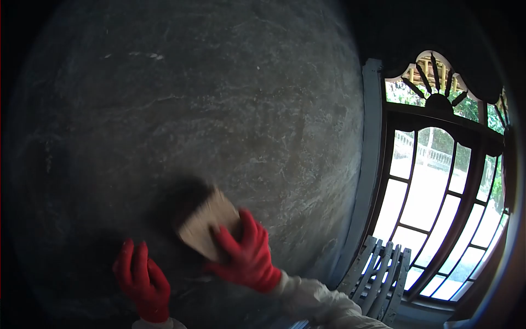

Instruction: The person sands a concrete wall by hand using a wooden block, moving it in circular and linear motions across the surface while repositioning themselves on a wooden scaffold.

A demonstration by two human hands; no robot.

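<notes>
Presently, the tan block (pixel 204 227) lies beyond the palm of the right hand (pixel 249 253), between spread fingers that grip its near end; block-to-wall (pixel 263 137) contact cannot be confirmed. Expect a light, stiff, fairly non-slip part. Grasp opposite edges, fingertips clear of its far end. The left hand (pixel 143 282) holds nothing visible, its fingers loosely curled, partly parted.
</notes>
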